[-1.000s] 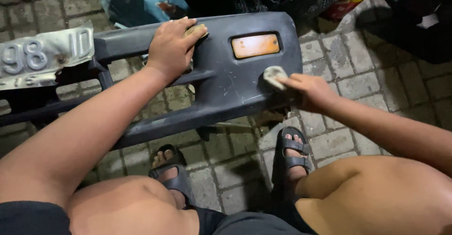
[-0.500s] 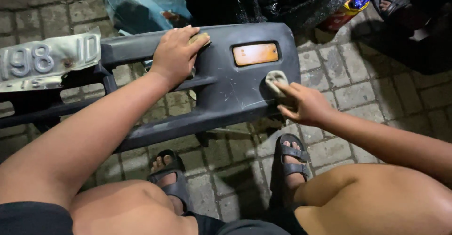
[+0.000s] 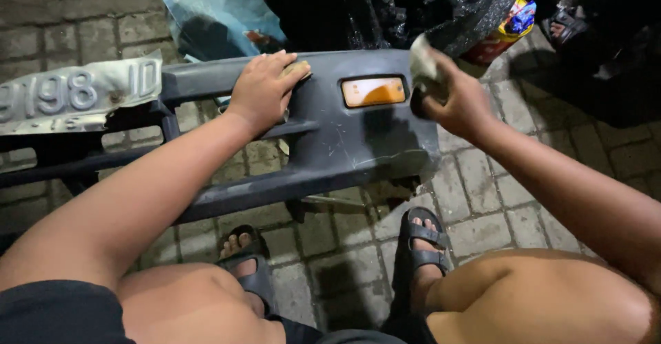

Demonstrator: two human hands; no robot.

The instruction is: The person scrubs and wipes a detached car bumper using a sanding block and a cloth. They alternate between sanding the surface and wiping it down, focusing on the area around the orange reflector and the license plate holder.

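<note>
Knees: bare, at the near edge, the person crouched low over the work.
Sandals: dark strapped pair, the right sandal [image 3: 423, 244] and the left sandal [image 3: 246, 265], planted on the paving just near of the bumper.
Ground: brick paving [image 3: 482, 185], grey and dusty, lit from above so that hard shadows fall under the bumper.
Bumper: a dark grey plastic car bumper [image 3: 330, 144] lies across the scene from left to right, propped off the paving, its face scuffed with pale scratches.
Left hand: the left hand [image 3: 265, 89] lies flat, fingers spread, pressed on the far top edge of the bumper, seemingly to hold it steady.
Lamp: an orange lamp [image 3: 374, 90] sits set into the bumper between the two hands.
Right hand: the right hand [image 3: 451, 96] is closed in a pinch round a small pale pad [image 3: 423, 61], perhaps sandpaper or cloth, held at the bumper's far right corner.
Plate: a bent white number plate [image 3: 76, 96] hangs at the bumper's left end.
Far side: a blue sheet [image 3: 220, 20], a black plastic bag [image 3: 427, 6] and a bright packet [image 3: 513, 24] lie beyond the bumper.
</note>
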